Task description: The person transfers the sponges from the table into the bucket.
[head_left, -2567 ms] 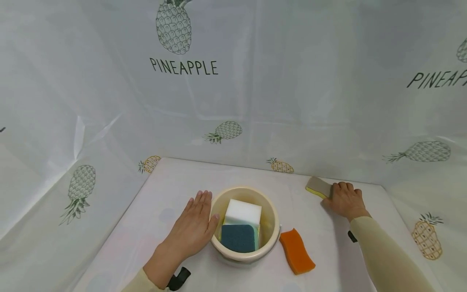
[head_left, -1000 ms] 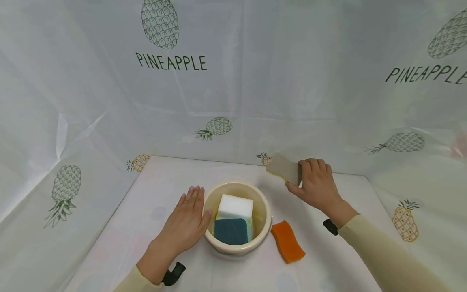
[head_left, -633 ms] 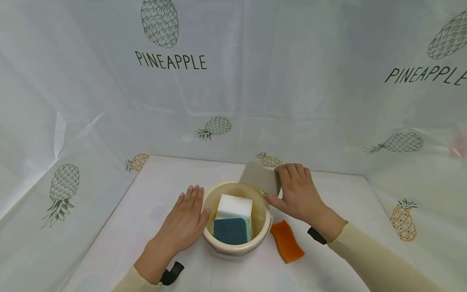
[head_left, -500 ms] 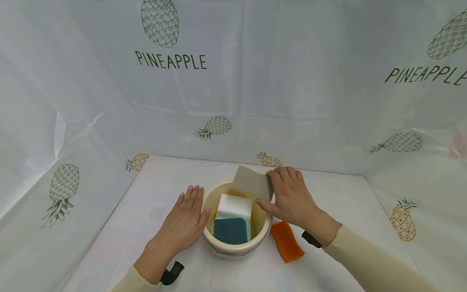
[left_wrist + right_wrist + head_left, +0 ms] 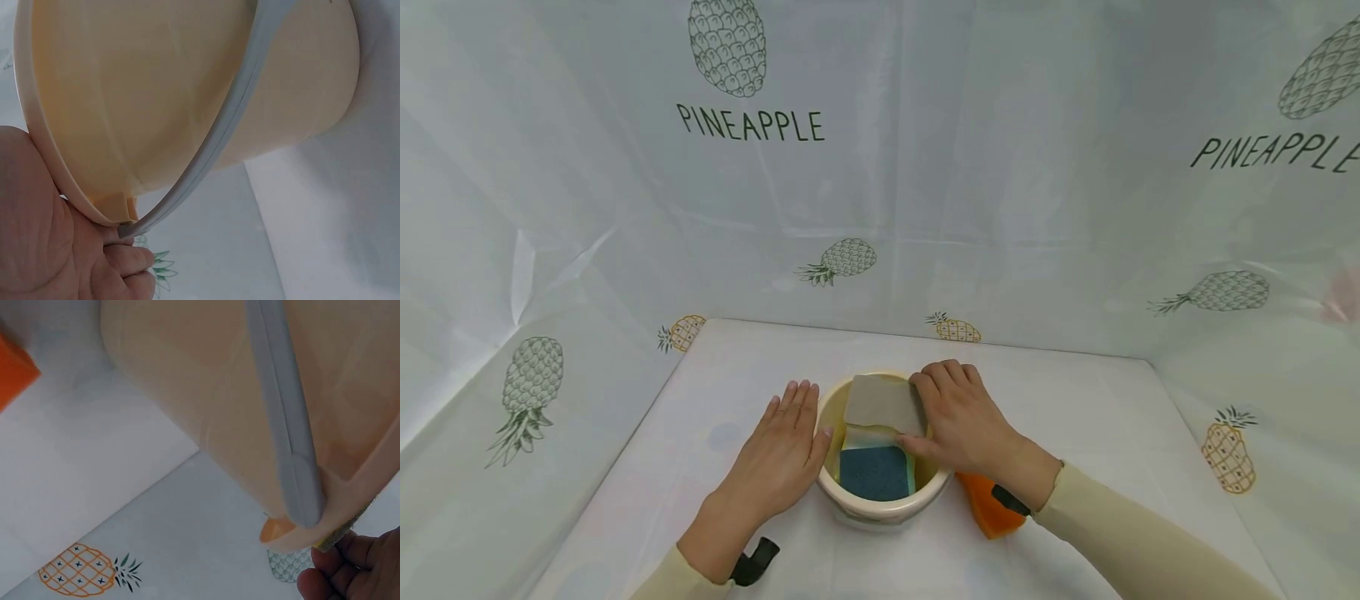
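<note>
A cream bucket (image 5: 886,508) with a grey handle (image 5: 215,134) stands on the table. Against its left rim rests my left hand (image 5: 781,457), fingers straight and together. My right hand (image 5: 964,417) pinches a grey-topped sponge (image 5: 886,403) with a yellow underside, over the bucket's mouth at the far right of the rim. Inside the bucket lie a dark blue scouring sponge (image 5: 876,472) and a white sponge (image 5: 867,437), now mostly covered by the grey one. In the right wrist view only the edge of the held sponge (image 5: 340,534) shows past the rim.
An orange sponge (image 5: 988,504) lies on the table just right of the bucket, partly under my right wrist. White sheeting (image 5: 1000,192) printed with pineapples rises behind the table (image 5: 1075,400) and at both sides.
My right hand has lifted the grey sponge from the table's far right and carried it left, down over the bucket. My left hand has stayed at the rim.
</note>
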The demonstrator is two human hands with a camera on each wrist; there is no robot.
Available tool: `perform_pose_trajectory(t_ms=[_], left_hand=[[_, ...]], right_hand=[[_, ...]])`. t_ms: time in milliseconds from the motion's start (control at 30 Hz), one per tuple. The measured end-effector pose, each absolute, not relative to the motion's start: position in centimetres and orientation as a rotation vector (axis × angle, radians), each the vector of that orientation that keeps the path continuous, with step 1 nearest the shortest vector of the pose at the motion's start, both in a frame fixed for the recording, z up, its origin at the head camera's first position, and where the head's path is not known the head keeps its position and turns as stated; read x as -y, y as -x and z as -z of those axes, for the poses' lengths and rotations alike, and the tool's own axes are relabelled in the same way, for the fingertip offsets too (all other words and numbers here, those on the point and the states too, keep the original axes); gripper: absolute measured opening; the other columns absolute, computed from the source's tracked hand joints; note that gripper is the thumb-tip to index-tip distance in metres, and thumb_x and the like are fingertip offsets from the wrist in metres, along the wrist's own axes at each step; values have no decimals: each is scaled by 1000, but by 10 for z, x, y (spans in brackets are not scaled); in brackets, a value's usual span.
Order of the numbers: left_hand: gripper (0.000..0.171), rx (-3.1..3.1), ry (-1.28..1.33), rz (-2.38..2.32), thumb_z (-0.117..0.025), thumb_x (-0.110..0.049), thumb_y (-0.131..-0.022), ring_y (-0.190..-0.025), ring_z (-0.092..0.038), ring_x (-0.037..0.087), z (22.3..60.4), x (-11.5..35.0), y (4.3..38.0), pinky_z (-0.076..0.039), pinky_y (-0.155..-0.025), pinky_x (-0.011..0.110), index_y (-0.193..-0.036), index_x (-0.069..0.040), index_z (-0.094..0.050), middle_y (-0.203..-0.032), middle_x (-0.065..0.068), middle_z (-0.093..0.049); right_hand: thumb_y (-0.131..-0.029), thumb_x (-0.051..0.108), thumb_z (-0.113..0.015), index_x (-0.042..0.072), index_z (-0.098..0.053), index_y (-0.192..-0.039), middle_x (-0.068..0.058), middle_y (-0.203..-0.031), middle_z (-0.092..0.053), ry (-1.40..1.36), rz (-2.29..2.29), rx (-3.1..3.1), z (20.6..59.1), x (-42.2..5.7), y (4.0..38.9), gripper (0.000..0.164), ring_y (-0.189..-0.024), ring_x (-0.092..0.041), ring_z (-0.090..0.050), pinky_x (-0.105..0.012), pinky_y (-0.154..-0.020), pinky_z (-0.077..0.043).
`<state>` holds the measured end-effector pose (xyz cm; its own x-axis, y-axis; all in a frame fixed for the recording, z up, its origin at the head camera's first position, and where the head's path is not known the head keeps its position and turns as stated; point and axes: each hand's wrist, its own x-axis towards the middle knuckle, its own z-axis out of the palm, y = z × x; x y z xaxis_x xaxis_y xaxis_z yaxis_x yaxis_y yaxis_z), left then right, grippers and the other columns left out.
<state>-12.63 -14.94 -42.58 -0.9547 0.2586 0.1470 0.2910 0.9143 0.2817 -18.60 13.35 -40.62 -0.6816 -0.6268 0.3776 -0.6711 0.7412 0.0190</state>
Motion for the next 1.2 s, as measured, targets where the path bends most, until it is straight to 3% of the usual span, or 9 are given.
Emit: perform_pose_trajectory(t_ms=[400,667,967,1200], left_hand=[[69,2975,418,462,-45,-38,-113,-160,-24,40,425,149,125,-23,-129,58,-162,9,-30,-168,27,-33],[69,2981,411,454,-44,-38,-113,-161,-24,40,426,149,126,-23,-130,58,-162,9,-29,-168,27,-33],[69,2960,419,444,-46,-37,-113,-160,-26,41,426,149,125,-24,-129,58,-161,10,-30,-167,28,-34],[70,2962,421,451,-45,-38,-113,-160,-25,41,427,149,126,-24,-129,58,-161,10,-29,-167,28,-34]], right_hand=[[-87,67,-74,5,-60,-133,-10,-126,-60,-1005,-122,2615,410,-130,187,78,-114,-30,-54,-46,-95,-43],[-88,66,-72,6,-62,-129,-9,-124,-62,-973,-148,2605,411,-133,185,73,-112,-29,-54,-46,-94,-43],[-94,55,-73,1,-62,-130,-17,-125,-63,-752,-296,2611,418,-160,183,66,-116,-35,-53,-51,-94,-43],[-90,48,-80,-5,-60,-129,-23,-123,-62,-560,-305,2612,428,-190,178,68,-117,-41,-53,-56,-94,-44]])
